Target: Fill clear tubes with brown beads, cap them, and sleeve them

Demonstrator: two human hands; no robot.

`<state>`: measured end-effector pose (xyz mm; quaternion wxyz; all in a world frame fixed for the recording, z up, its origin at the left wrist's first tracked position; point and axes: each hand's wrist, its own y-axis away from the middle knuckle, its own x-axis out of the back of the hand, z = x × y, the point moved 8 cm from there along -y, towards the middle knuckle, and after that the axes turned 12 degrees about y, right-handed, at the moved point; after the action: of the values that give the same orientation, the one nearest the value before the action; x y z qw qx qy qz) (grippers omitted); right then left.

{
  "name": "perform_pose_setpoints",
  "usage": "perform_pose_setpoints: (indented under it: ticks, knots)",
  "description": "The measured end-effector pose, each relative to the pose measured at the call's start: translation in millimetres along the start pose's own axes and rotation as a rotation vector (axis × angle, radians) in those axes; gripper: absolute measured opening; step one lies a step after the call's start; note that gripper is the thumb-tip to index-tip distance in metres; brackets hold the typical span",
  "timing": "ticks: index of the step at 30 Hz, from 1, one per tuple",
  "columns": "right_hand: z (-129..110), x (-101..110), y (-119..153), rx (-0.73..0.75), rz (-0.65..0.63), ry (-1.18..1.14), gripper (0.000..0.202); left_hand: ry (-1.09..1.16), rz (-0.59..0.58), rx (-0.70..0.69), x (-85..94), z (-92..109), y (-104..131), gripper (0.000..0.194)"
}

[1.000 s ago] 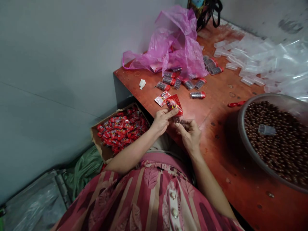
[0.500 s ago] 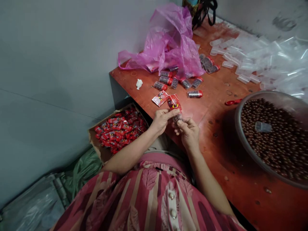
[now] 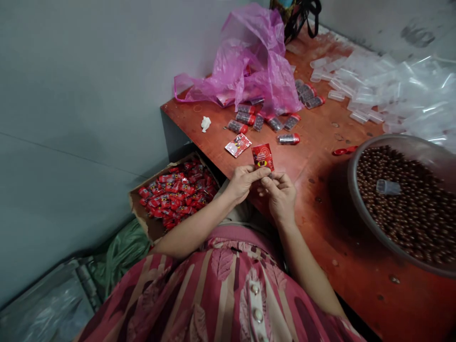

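Observation:
A red printed packet (image 3: 262, 156) stands up between my two hands near the table's front edge. My left hand (image 3: 244, 182) pinches its lower part, thumb across the front. Close against it, my right hand (image 3: 280, 190) has its thumb and fingers pressed together at the packet's lower right corner; whatever else lies between the hands is mostly hidden. Another red and white packet (image 3: 238, 145) lies flat just beyond my left hand. Farther back are several clear tubes with red caps and dark contents, one of them (image 3: 288, 138) apart from the rest.
Left of the table, a cardboard box (image 3: 137, 202) holds many red packets. A pink plastic bag (image 3: 242, 71) lies at the back. At right stand a big basin (image 3: 352, 190) of brown balls, a red scoop (image 3: 345, 151) and a heap of clear empty tubes (image 3: 366, 90).
The red packet has turned more upright and shifted slightly right. The tube seen under my left thumb earlier is now mostly covered by packet and fingers.

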<state>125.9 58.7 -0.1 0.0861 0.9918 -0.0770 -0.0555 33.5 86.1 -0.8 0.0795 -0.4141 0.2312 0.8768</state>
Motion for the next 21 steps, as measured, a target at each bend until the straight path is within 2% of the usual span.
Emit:
perform_pose_setpoints:
  ticks: [5, 11, 14, 17, 19, 21]
  knots:
    - [-2.1, -6.6, 5.3, 0.036, -0.152, 0.012, 0.035, 0.08, 0.066, -0.053, 11.6, 8.3, 4.0, 0.037]
    - [2.5, -17.7, 3.4, -0.009, -0.142, 0.017, 0.026, 0.113, 0.062, -0.064, 24.0, 3.5, 22.0, 0.03]
    - [2.6, -32.8, 4.0, -0.033, -0.221, 0.036, 0.027, 0.182, 0.172, -0.162, 46.6, 9.7, 45.4, 0.031]
    - [2.0, -34.0, 1.9, -0.045, -0.24, 0.088, 0.027, 0.236, 0.365, -0.273, 82.7, 16.9, 75.8, 0.049]
    - [1.8, -26.2, -2.7, -0.041, -0.202, 0.15, 0.025, 0.135, 0.442, -0.246, 100.1, 17.5, 85.3, 0.065]
    - [2.0, -19.0, -7.9, -0.031, -0.18, 0.217, 0.024, -0.149, 0.418, -0.267, 103.3, 28.9, 78.2, 0.063]
